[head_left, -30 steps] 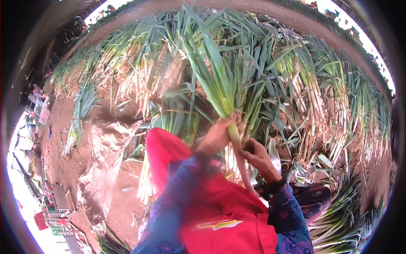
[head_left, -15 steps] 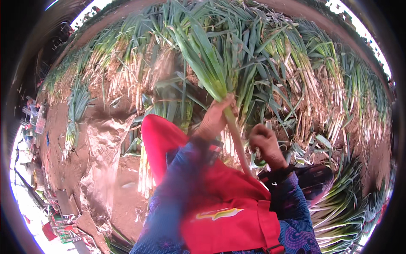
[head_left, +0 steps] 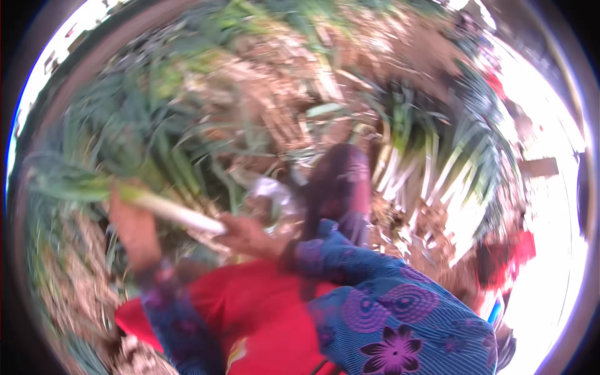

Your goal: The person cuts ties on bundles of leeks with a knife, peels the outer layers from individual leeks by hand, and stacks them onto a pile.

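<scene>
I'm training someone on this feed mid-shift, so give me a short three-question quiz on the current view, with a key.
1. What does the left hand hold?
A) a knife
B) a leek
C) a rope

2. True or false: the right hand is at the white end of the stalk, away from the leaves.

3. Fill in the colour: the apron is ____.

Key:
1. B, a leek.
2. True; it is blurred, but its fingers are at that end.
3. Red.
</scene>
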`<state>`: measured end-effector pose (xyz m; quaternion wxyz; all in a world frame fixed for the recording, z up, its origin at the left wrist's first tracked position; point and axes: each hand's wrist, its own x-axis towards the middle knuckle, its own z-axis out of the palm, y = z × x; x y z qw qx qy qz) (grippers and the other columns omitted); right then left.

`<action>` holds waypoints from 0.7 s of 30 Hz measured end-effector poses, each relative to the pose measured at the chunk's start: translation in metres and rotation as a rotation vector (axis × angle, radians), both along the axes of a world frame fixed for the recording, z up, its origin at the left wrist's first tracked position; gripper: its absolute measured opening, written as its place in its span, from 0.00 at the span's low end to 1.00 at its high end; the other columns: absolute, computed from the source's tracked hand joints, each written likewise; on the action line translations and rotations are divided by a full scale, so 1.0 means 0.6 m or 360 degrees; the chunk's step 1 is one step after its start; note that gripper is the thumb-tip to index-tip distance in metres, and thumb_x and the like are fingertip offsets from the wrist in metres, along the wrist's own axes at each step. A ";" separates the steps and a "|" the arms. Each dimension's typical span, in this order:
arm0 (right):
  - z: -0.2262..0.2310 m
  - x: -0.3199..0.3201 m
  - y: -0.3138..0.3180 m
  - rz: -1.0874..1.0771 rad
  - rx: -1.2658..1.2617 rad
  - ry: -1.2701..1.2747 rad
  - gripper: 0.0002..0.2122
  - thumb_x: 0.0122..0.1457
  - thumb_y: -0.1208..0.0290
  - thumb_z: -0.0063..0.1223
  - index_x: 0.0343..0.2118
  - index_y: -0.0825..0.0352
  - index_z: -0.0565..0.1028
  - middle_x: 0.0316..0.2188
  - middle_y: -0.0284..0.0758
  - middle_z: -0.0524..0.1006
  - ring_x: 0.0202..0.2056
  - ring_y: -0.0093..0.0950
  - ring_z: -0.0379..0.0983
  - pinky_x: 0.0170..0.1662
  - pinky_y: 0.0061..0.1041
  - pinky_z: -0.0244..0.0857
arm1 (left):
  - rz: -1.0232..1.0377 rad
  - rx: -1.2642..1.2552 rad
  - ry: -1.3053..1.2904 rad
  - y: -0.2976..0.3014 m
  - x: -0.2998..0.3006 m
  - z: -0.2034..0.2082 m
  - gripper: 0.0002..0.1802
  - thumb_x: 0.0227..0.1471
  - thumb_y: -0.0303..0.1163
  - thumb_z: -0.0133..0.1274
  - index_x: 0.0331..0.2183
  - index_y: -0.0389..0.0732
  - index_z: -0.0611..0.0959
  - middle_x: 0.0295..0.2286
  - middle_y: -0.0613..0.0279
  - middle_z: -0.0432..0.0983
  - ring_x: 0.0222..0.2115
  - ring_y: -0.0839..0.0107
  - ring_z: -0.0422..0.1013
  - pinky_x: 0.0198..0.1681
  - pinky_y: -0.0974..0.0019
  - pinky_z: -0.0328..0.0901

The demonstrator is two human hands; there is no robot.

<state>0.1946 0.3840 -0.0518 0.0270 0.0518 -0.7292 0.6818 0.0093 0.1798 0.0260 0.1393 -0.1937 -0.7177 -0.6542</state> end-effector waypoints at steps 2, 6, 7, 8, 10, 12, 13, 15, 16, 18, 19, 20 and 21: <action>0.062 0.027 0.052 -0.0094 -0.0083 -0.0036 0.18 0.56 0.60 0.54 0.41 0.69 0.69 0.28 0.39 0.75 0.31 0.26 0.72 0.35 0.30 0.66 | -0.0579 0.1219 -0.0770 0.127 0.034 0.118 0.20 0.58 0.37 0.48 0.49 0.38 0.68 0.33 0.62 0.68 0.35 0.68 0.65 0.42 0.64 0.62; 0.152 0.067 0.102 -0.0192 -0.0175 0.0074 0.16 0.59 0.60 0.52 0.41 0.70 0.68 0.28 0.33 0.73 0.32 0.23 0.69 0.37 0.27 0.65 | -0.0936 0.0920 -0.0565 0.272 0.115 0.227 0.28 0.56 0.42 0.50 0.53 0.38 0.66 0.32 0.65 0.67 0.34 0.74 0.65 0.38 0.67 0.62; 0.170 0.077 0.108 -0.0195 -0.0373 0.0215 0.16 0.60 0.61 0.51 0.41 0.69 0.68 0.29 0.30 0.72 0.32 0.22 0.68 0.37 0.27 0.65 | -0.1152 0.0869 -0.0593 0.302 0.143 0.239 0.28 0.57 0.43 0.49 0.54 0.38 0.65 0.32 0.66 0.67 0.33 0.75 0.65 0.37 0.67 0.63; 0.202 0.097 0.120 -0.0199 -0.0772 0.0091 0.14 0.60 0.63 0.50 0.42 0.68 0.69 0.29 0.26 0.69 0.31 0.18 0.64 0.36 0.21 0.62 | -0.1347 0.0788 -0.0602 0.341 0.177 0.243 0.28 0.58 0.43 0.48 0.54 0.37 0.65 0.31 0.66 0.67 0.32 0.75 0.65 0.36 0.68 0.63; 0.244 0.127 0.147 -0.0116 -0.1128 -0.0030 0.12 0.61 0.66 0.49 0.43 0.66 0.68 0.27 0.23 0.67 0.27 0.12 0.60 0.29 0.14 0.56 | -0.1417 0.0437 -0.0531 0.378 0.247 0.257 0.26 0.60 0.44 0.44 0.54 0.37 0.66 0.31 0.66 0.68 0.31 0.75 0.67 0.35 0.69 0.65; 0.253 0.178 0.201 -0.0282 -0.1378 -0.0007 0.12 0.60 0.65 0.49 0.44 0.66 0.68 0.25 0.24 0.68 0.23 0.12 0.61 0.23 0.15 0.55 | -0.1449 0.0017 -0.0355 0.437 0.292 0.242 0.23 0.61 0.42 0.43 0.51 0.37 0.69 0.30 0.65 0.70 0.32 0.75 0.68 0.36 0.71 0.65; 0.252 0.199 0.217 -0.0346 -0.1429 -0.0004 0.14 0.59 0.64 0.50 0.44 0.66 0.68 0.24 0.26 0.68 0.21 0.14 0.62 0.21 0.16 0.56 | -0.1459 -0.0193 -0.0186 0.450 0.304 0.250 0.20 0.61 0.41 0.44 0.48 0.37 0.72 0.30 0.64 0.71 0.32 0.76 0.68 0.37 0.72 0.64; 0.247 0.226 0.246 -0.0167 -0.1554 0.0308 0.19 0.58 0.57 0.52 0.43 0.67 0.68 0.22 0.29 0.69 0.17 0.17 0.63 0.18 0.17 0.57 | -0.1610 -0.0257 0.0016 0.474 0.309 0.239 0.12 0.60 0.34 0.46 0.40 0.36 0.76 0.30 0.66 0.72 0.33 0.78 0.68 0.38 0.72 0.64; 0.254 0.246 0.263 -0.0248 -0.1599 0.0259 0.21 0.57 0.54 0.52 0.43 0.68 0.69 0.21 0.30 0.69 0.17 0.19 0.63 0.17 0.17 0.57 | -0.1739 -0.0321 -0.0018 0.484 0.309 0.235 0.09 0.59 0.32 0.48 0.37 0.36 0.77 0.30 0.66 0.72 0.33 0.78 0.68 0.39 0.72 0.64; 0.255 0.278 0.304 -0.0366 -0.1645 0.0257 0.24 0.56 0.50 0.51 0.42 0.70 0.69 0.20 0.33 0.69 0.16 0.22 0.64 0.16 0.16 0.57 | -0.1877 -0.0314 -0.0064 0.505 0.319 0.225 0.05 0.57 0.26 0.48 0.33 0.34 0.77 0.30 0.67 0.72 0.33 0.79 0.68 0.39 0.73 0.64; 0.243 0.291 0.329 -0.0412 -0.1649 0.0304 0.25 0.56 0.49 0.50 0.41 0.70 0.69 0.20 0.34 0.69 0.15 0.23 0.64 0.15 0.16 0.57 | -0.1892 -0.0314 -0.0041 0.508 0.324 0.227 0.05 0.57 0.26 0.48 0.33 0.34 0.77 0.30 0.67 0.72 0.33 0.79 0.68 0.39 0.73 0.64; 0.234 0.299 0.355 -0.0427 -0.1668 0.0373 0.25 0.56 0.48 0.50 0.41 0.71 0.69 0.19 0.33 0.68 0.15 0.23 0.64 0.14 0.17 0.56 | -0.1836 -0.0359 -0.0114 0.504 0.324 0.230 0.05 0.57 0.25 0.48 0.33 0.34 0.77 0.30 0.66 0.72 0.33 0.79 0.68 0.39 0.74 0.64; 0.232 0.304 0.374 -0.0560 -0.1724 0.0339 0.25 0.56 0.48 0.50 0.40 0.70 0.69 0.19 0.31 0.68 0.15 0.21 0.63 0.13 0.15 0.54 | -0.1764 -0.0410 -0.0195 0.494 0.321 0.228 0.05 0.56 0.24 0.47 0.33 0.34 0.77 0.30 0.66 0.72 0.32 0.79 0.69 0.38 0.75 0.64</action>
